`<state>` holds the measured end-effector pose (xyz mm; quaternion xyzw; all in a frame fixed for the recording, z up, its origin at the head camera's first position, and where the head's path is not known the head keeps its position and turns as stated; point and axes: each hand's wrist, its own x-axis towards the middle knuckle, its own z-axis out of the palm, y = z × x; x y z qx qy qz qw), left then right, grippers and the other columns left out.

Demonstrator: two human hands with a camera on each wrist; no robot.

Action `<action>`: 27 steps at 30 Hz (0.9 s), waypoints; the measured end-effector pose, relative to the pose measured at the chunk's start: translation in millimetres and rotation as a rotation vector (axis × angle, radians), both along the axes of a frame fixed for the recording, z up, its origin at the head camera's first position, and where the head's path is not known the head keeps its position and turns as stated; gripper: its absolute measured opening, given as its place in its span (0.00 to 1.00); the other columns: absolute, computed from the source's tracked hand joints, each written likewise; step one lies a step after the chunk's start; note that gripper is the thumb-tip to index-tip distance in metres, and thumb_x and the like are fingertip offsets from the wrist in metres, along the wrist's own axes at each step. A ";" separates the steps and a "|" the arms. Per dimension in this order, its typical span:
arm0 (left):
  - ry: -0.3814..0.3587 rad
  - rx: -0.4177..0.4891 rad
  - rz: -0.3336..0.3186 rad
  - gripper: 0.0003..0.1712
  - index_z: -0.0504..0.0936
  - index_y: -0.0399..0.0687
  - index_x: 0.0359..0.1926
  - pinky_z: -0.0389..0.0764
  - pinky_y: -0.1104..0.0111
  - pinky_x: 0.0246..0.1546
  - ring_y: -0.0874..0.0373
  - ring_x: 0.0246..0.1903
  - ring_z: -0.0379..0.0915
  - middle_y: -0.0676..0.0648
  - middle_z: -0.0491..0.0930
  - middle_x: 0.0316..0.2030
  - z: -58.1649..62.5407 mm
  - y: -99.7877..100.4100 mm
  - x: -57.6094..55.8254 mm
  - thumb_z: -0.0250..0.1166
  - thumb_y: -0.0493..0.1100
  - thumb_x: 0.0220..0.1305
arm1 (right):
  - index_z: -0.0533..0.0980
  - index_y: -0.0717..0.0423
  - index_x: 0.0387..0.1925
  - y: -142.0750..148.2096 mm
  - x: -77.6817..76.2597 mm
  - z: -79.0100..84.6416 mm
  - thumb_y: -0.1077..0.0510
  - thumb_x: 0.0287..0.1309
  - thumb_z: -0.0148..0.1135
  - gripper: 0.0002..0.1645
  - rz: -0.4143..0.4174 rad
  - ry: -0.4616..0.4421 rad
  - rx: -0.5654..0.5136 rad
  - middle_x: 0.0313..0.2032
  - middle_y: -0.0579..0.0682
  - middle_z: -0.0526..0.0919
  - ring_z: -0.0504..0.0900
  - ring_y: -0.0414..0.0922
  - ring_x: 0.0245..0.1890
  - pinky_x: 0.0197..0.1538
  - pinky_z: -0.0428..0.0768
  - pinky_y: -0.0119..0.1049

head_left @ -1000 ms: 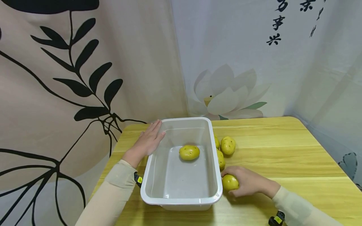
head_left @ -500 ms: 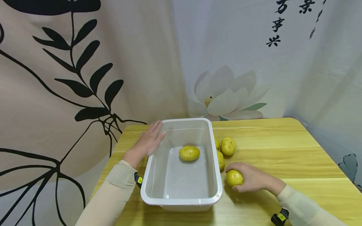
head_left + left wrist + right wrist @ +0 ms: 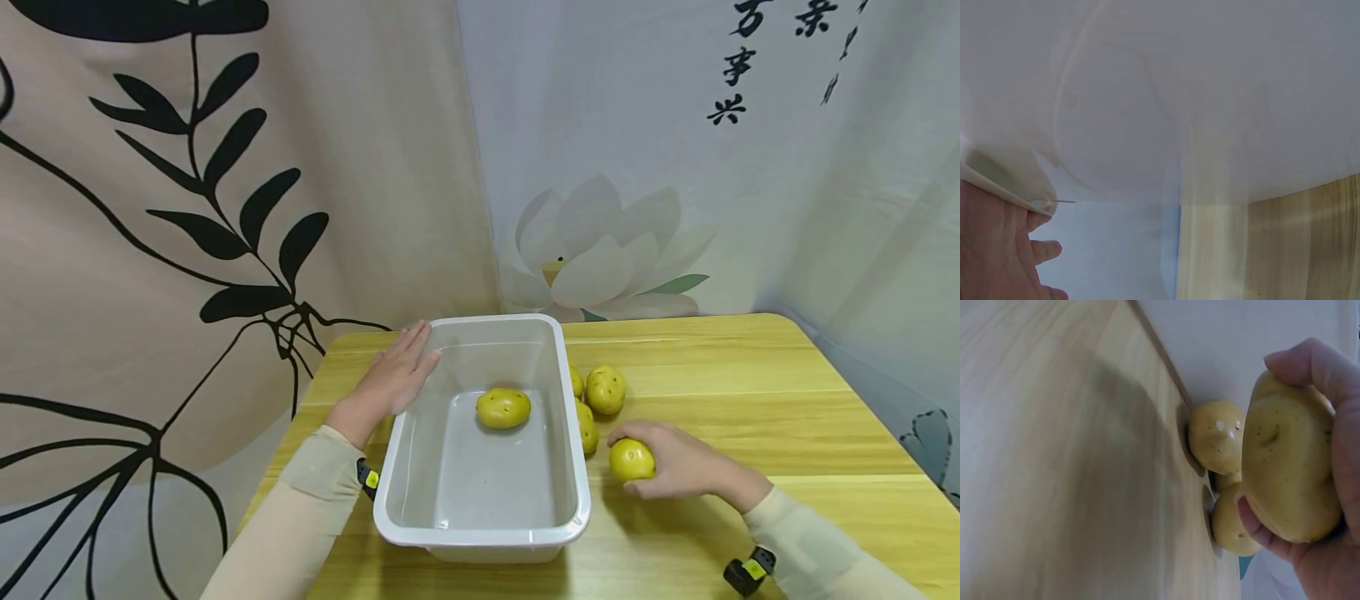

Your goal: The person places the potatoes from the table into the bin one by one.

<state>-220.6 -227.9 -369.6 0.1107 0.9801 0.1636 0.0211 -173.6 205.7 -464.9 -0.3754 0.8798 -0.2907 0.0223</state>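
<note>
A yellow potato is in my right hand, above the table to the right of the bin; the fingers and thumb grip it. The right wrist view shows this potato lengthwise, with thumb and fingers round its ends. My left hand rests on the left rim of a white plastic bin, fingers straight along it, thumb over the inner side. In the left wrist view, fingertips show below the rim. One potato lies on the bin's floor.
Beside the bin's right wall are a potato and others, partly hidden by the rim, one potato among them. They sit on a wood-grain table. Behind it hangs a printed curtain.
My right hand has moved away from the bin, right and slightly toward the table's far side, carrying the potato. The left hand and bin stay put.
</note>
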 end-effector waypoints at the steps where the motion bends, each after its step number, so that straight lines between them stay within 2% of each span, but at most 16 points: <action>1: 0.000 0.000 0.000 0.41 0.38 0.54 0.77 0.38 0.41 0.68 0.53 0.74 0.25 0.56 0.30 0.75 -0.1 0.0 -0.1 0.28 0.68 0.72 | 0.76 0.45 0.49 0.8 -0.4 0.9 0.45 0.39 0.76 0.32 -0.001 0.001 -0.003 0.42 0.35 0.77 0.75 0.35 0.36 0.33 0.77 0.31; 8: 0.000 -0.005 0.001 0.41 0.38 0.54 0.77 0.38 0.41 0.68 0.53 0.74 0.26 0.55 0.31 0.75 -0.6 -0.3 -0.3 0.27 0.69 0.72 | 0.76 0.47 0.48 4.2 -3.8 10.3 0.37 0.38 0.76 0.35 -0.015 0.002 0.008 0.41 0.35 0.78 0.76 0.35 0.37 0.35 0.77 0.32; 12: 0.003 0.002 0.004 0.40 0.38 0.55 0.77 0.38 0.41 0.68 0.53 0.74 0.26 0.56 0.31 0.75 -1.4 -0.7 -0.5 0.29 0.67 0.73 | 0.76 0.45 0.48 6.2 -5.4 14.2 0.36 0.36 0.77 0.37 -0.041 -0.007 0.007 0.42 0.34 0.77 0.76 0.35 0.38 0.37 0.77 0.33; 19: 0.001 -0.001 0.006 0.40 0.38 0.56 0.77 0.38 0.41 0.68 0.53 0.74 0.25 0.56 0.31 0.75 -1.1 -0.6 -0.4 0.29 0.68 0.72 | 0.74 0.36 0.48 9.3 -8.6 22.6 0.39 0.36 0.79 0.35 -0.054 0.005 -0.032 0.43 0.33 0.78 0.76 0.35 0.37 0.36 0.78 0.32; 24: -0.004 0.000 0.013 0.39 0.37 0.57 0.77 0.38 0.42 0.68 0.54 0.74 0.25 0.57 0.30 0.75 -1.1 -0.1 -1.1 0.30 0.67 0.73 | 0.74 0.36 0.48 12.7 -11.8 30.0 0.43 0.36 0.80 0.34 -0.072 0.030 -0.040 0.41 0.33 0.78 0.76 0.35 0.36 0.35 0.77 0.32; 27: -0.004 -0.001 0.009 0.39 0.37 0.56 0.77 0.38 0.41 0.68 0.53 0.74 0.25 0.57 0.30 0.75 -1.7 -0.1 -1.9 0.31 0.66 0.73 | 0.74 0.37 0.48 14.3 -13.9 34.9 0.40 0.37 0.79 0.34 -0.081 0.046 -0.035 0.41 0.34 0.78 0.76 0.35 0.36 0.35 0.77 0.32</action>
